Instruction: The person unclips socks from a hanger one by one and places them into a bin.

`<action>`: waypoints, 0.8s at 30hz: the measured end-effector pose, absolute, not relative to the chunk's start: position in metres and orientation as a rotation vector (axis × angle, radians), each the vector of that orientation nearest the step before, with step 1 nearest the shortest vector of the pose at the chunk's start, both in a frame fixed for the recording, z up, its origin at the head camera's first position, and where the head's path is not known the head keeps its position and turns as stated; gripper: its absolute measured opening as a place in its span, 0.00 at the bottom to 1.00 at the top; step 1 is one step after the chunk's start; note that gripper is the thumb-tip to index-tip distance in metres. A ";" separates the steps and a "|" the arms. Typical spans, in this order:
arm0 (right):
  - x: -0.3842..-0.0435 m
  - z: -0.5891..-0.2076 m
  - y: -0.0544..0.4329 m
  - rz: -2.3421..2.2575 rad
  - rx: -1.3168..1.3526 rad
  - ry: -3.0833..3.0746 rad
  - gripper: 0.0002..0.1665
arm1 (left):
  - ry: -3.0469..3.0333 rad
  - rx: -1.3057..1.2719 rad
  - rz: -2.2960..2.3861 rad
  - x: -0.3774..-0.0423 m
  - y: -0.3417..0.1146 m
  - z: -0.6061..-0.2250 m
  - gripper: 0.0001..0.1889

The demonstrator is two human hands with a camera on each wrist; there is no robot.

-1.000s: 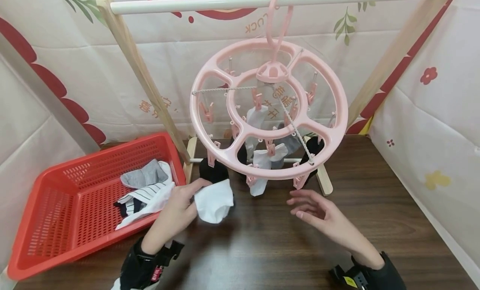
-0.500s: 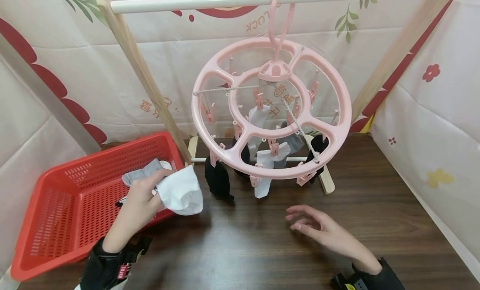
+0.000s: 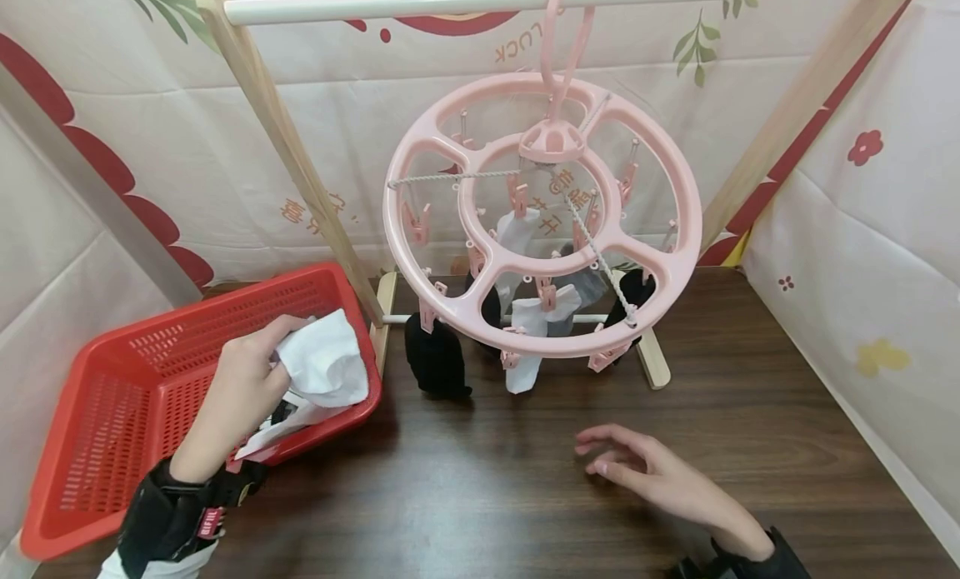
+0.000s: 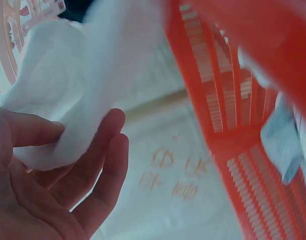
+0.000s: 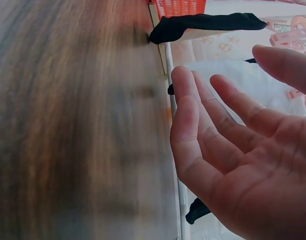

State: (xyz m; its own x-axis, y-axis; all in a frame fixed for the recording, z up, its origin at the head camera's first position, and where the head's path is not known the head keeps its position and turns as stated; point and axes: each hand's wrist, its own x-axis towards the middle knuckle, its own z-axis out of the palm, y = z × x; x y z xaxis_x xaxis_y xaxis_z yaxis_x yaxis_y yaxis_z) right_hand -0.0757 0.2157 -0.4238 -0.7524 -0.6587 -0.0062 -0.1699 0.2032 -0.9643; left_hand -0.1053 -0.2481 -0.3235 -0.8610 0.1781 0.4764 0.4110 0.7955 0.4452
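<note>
My left hand (image 3: pixel 243 379) pinches a white sock (image 3: pixel 327 361) between thumb and fingers, over the right end of the red basket (image 3: pixel 97 346). In the left wrist view the white sock (image 4: pixel 50 75) hangs over the fingers, and a grey sock (image 4: pixel 283 142) lies inside the basket. My right hand (image 3: pixel 648 471) holds nothing; its fingers are loosely bent above the table. A pink round clip hanger (image 3: pixel 543 346) hangs in front of me with black, white and grey socks clipped on. One black sock (image 3: pixel 435 358) hangs at its front left.
The hanger's hook goes over a white rod (image 3: pixel 420 2) on a wooden frame (image 3: pixel 281 137). Several pink clips (image 3: pixel 417 225) on the ring hold nothing. The dark wooden table (image 3: pixel 465 496) runs under everything, with printed cloth (image 3: pixel 847 229) around it.
My left hand has moved left from beside the hanger to over the basket, carrying the white sock. The black sock at front left has come into fuller view. My right hand has lowered slightly.
</note>
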 end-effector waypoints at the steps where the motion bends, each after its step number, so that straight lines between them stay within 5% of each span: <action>1: -0.075 -0.424 0.216 -1.574 -0.774 2.060 0.21 | -2.569 -0.427 -0.763 -0.105 -0.250 -0.323 0.17; 24: -0.071 -0.435 0.221 -1.607 -0.815 1.959 0.19 | -2.884 -0.441 -0.606 -0.112 -0.287 -0.292 0.18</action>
